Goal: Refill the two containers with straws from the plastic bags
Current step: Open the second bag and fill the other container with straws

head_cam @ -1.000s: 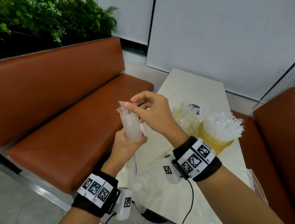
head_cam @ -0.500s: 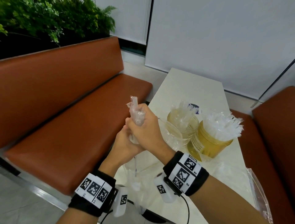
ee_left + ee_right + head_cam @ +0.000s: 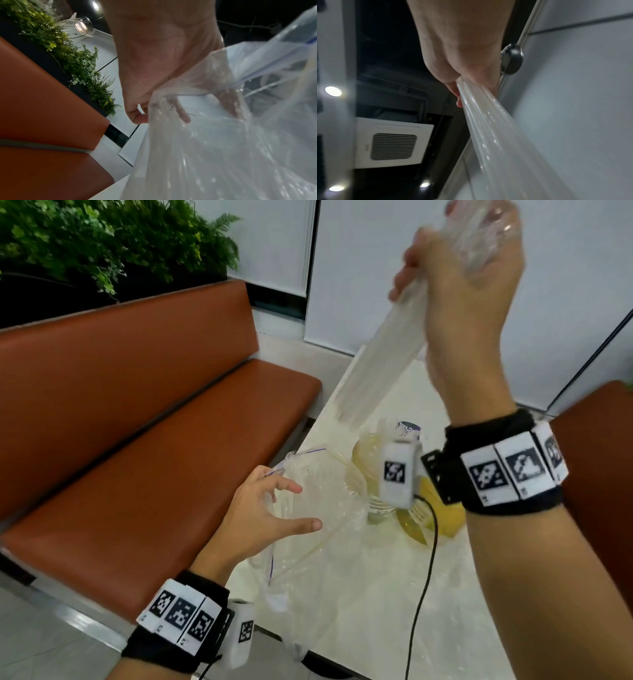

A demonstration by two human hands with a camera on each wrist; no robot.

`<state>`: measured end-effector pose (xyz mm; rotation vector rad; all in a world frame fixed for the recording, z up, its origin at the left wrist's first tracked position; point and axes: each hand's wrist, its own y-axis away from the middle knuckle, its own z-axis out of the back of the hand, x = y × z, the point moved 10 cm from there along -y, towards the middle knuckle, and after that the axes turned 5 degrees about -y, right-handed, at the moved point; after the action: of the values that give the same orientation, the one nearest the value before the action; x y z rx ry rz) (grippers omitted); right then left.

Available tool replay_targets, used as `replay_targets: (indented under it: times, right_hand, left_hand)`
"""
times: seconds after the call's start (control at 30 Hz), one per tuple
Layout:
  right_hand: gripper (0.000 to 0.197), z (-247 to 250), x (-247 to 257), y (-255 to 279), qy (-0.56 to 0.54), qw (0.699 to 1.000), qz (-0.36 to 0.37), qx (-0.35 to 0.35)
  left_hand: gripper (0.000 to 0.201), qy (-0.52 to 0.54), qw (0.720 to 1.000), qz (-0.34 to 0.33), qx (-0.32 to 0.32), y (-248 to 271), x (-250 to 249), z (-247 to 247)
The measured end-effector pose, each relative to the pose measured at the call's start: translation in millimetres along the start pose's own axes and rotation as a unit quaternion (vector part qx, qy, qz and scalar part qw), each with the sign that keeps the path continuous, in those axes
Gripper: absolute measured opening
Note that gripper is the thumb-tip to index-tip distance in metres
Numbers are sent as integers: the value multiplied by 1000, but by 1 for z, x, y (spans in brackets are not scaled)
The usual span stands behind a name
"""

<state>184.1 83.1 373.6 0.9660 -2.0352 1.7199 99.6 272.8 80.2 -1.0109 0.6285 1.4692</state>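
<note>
My right hand (image 3: 455, 261) is raised high at the upper right and grips the top of a long bundle of clear straws (image 3: 383, 354). The bundle slants down and left, its lower end hanging above the table. The right wrist view shows the straws (image 3: 488, 128) running out of the right hand (image 3: 458, 88). My left hand (image 3: 301, 505) is spread, fingers straight, at the mouth of a clear plastic bag (image 3: 308, 542) on the table's left edge. In the left wrist view the bag (image 3: 223, 135) veils the fingers (image 3: 181, 115). Two yellowish containers (image 3: 366, 460) (image 3: 445, 518) stand behind my right wrist, partly hidden.
The pale table (image 3: 376, 628) runs away from me between an orange-brown bench (image 3: 137, 474) on the left and another seat (image 3: 599, 446) on the right. Green plants (image 3: 102, 241) sit behind the left bench. A black cable (image 3: 428, 559) hangs from my right wrist over the table.
My right hand has pulled the straw bundle up and to the right, out of the bag. My left hand has let go of the bundle and spread open at the bag's mouth.
</note>
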Motion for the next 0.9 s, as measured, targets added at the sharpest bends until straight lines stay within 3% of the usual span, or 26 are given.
replay_targets:
  times: [0.07,0.13,0.3,0.4,0.53,0.7,0.8,0.87,0.9]
  right_hand:
    - [26,22,-4,-14,47,997,46,-28]
    - [25,41,-31,-13,115,991,43,-47]
    - [23,97,-141,29,270,960,-47,-66]
    - [34,131,-190,67,308,937,-123,-105]
    - [50,151,-233,100,350,907,-220,-74]
    - [71,143,-199,74,299,945,-112,-65]
    - [42,139,-191,70,331,940,-74,-41]
    - [24,139,-207,81,389,915,-107,7]
    - [26,141,-219,89,418,897,-138,34]
  left_hand:
    - [53,3,1000,1,-2,-1,0,-1]
    - [52,-7,1000,1,0,-3,1,-3]
    - [48,-25,1000,-11,0,-5,0,-3]
    - [46,-28,1000,-10,-6,-6,1,-1]
    - [44,-30,999,-11,-5,-7,1,0]
    - [40,-15,1000,-14,-4,-8,-2,0]
    - [39,-22,1000,-16,1,-9,-5,-2]
    - [38,-28,999,-20,1,-9,-8,-3]
    - [38,-30,999,-21,1,-9,-9,-4]
